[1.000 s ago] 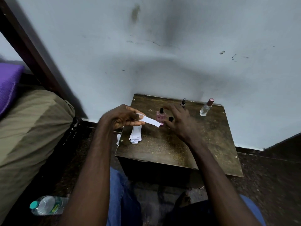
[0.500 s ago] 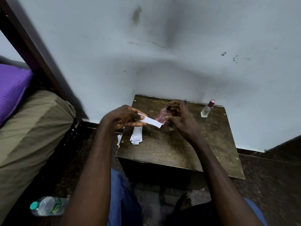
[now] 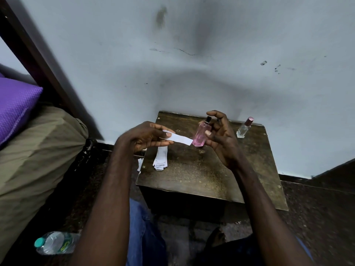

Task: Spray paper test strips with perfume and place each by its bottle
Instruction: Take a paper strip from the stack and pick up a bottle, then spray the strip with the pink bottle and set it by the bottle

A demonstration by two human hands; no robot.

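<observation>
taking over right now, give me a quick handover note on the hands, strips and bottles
Left hand pinches one paper strip, its free end beside the pink perfume bottle.
Right hand holds that bottle off the wooden table, forefinger above the sprayer.
Clear bottle with pink cap stands at the back right; spare strips are stacked at the left edge.
Done: no strip lies by a bottle.
Left: spray, place, repeat.
</observation>
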